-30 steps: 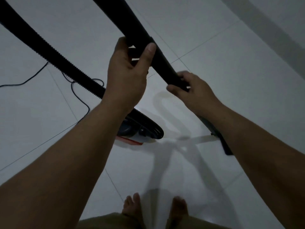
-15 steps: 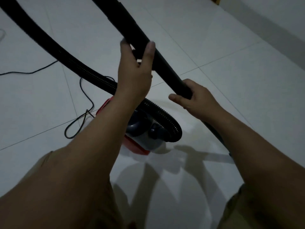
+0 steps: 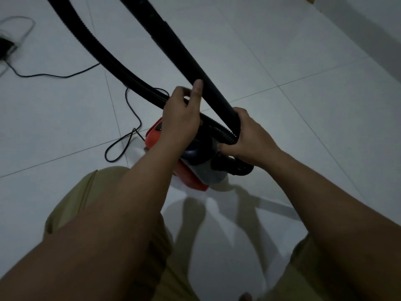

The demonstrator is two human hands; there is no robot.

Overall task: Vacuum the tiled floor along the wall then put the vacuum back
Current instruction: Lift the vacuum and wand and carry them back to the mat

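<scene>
At the far left, a dark plug or adapter [image 3: 4, 49] is lying blurred on the tiled floor [image 3: 54, 118], and the thin black power cord [image 3: 128, 118] is trailing from it in loose loops toward the vacuum body [image 3: 195, 168], a red and grey canister sitting on the tiles just in front of the person's knees. The ribbed black hose [image 3: 104, 55] is sweeping down from the upper left and curling into the front of the canister.

The left hand [image 3: 181, 118] is hovering over the hose where it crosses the canister, its grip half open: the thumb is reaching up to touch the rigid wand [image 3: 180, 51], the fingers are curled loosely, and whether they are pinching anything cannot be told. To its right, the right hand [image 3: 252, 140] is closing firmly around the lower end of the wand, right where it is meeting the hose, so its grip is wrapped tight on that joint.

Judging by the crouch and both hands gathering at the joint, the person seems to be packing the vacuum up rather than cleaning. To do this well, the right hand should be keeping the wand steady while the left takes a full hold beside it, so any twist or pull is acting straight along the tube. The cord loops are lying close to the canister and could be snagging if it is dragged. The wall [image 3: 373, 25] is running along the upper right.
</scene>
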